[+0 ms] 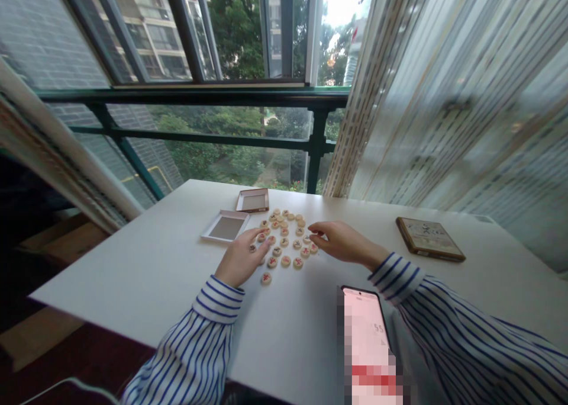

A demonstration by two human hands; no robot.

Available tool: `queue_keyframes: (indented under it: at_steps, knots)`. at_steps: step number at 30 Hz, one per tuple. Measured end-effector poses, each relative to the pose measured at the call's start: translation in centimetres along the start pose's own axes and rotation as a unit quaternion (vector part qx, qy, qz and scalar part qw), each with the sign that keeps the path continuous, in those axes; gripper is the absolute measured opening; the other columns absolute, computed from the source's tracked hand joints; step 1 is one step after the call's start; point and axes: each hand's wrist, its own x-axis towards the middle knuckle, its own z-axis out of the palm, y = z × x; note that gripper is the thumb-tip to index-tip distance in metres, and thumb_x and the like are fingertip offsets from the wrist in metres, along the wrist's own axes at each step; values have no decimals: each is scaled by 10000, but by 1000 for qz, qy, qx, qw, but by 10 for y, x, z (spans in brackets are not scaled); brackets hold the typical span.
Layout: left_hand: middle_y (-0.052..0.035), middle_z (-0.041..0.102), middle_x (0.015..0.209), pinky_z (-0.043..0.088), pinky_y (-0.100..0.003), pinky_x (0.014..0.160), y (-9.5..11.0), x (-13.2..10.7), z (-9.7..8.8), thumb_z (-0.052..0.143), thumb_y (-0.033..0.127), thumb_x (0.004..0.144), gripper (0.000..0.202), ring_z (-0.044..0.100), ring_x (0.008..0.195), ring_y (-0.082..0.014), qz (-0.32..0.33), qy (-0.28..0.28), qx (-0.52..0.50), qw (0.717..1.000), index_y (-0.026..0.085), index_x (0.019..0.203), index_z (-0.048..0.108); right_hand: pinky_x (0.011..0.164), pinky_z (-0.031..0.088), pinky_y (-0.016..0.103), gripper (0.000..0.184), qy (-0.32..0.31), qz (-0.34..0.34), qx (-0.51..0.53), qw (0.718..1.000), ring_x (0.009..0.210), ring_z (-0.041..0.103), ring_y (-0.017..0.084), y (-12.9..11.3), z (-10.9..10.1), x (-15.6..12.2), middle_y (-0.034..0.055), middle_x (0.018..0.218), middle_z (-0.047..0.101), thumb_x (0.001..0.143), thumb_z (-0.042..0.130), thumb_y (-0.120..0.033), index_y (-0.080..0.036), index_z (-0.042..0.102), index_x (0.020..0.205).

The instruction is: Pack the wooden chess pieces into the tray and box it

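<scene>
Many round wooden Chinese chess pieces (pixel 284 242) lie in a loose cluster on the white table (pixel 177 280). Some show red characters, others dark ones. My left hand (pixel 239 258) is at the cluster's left side, thumb and fingers apart over the pieces, hiding a few. Across from it, my right hand (pixel 339 241) has bent fingers with a gap between thumb and forefinger, beside a piece (pixel 307 238) on the right edge. Nothing shows gripped in either hand. One red-marked piece (pixel 265 279) sits nearest me, slightly apart from the others.
Two shallow open box halves, a white tray (pixel 206 234) and a brown-edged one (pixel 267 200), rest behind my left hand. A flat brown box (pixel 430 239) lies at right. A phone (pixel 364 322) with a lit screen is in front. Curtains (pixel 444 97) and a window railing (pixel 199 97) border the table.
</scene>
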Motion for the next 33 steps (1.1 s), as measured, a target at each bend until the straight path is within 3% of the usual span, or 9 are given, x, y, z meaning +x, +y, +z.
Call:
queue_keyframes:
  at_steps: [9, 20, 25, 33]
  knots:
    - [-109, 629, 1092, 484, -347, 838, -34, -1, -14, 479, 448, 795, 466, 596, 973, -219, -53, 33, 11, 998, 133, 1125, 573, 549, 317, 236, 304, -22, -31, -26, 999, 659, 580, 143, -14, 12, 27, 45, 776, 667, 884, 356, -335, -198, 619, 815]
    - [-98, 650, 1042, 462, -336, 860, -73, 3, -29, 500, 432, 772, 456, 602, 923, -214, -101, 86, 19, 991, 134, 1104, 596, 532, 278, 238, 278, -65, -18, -37, 997, 676, 561, 141, -34, 23, 58, 44, 809, 656, 865, 357, -320, -199, 606, 837]
    - [-87, 640, 1059, 447, -340, 871, -91, 6, -35, 516, 436, 756, 459, 590, 943, -214, -142, 111, -2, 984, 147, 1103, 599, 587, 306, 240, 252, -78, -25, -49, 995, 766, 576, 157, -42, 27, 71, 57, 880, 656, 856, 374, -286, -199, 605, 908]
    - [-98, 644, 1038, 447, -335, 849, -116, 10, -40, 513, 410, 758, 431, 585, 954, -213, -165, 147, 2, 975, 143, 1084, 605, 637, 344, 259, 261, -81, -4, -49, 996, 798, 598, 179, -59, 31, 85, 69, 884, 663, 852, 373, -293, -198, 615, 871]
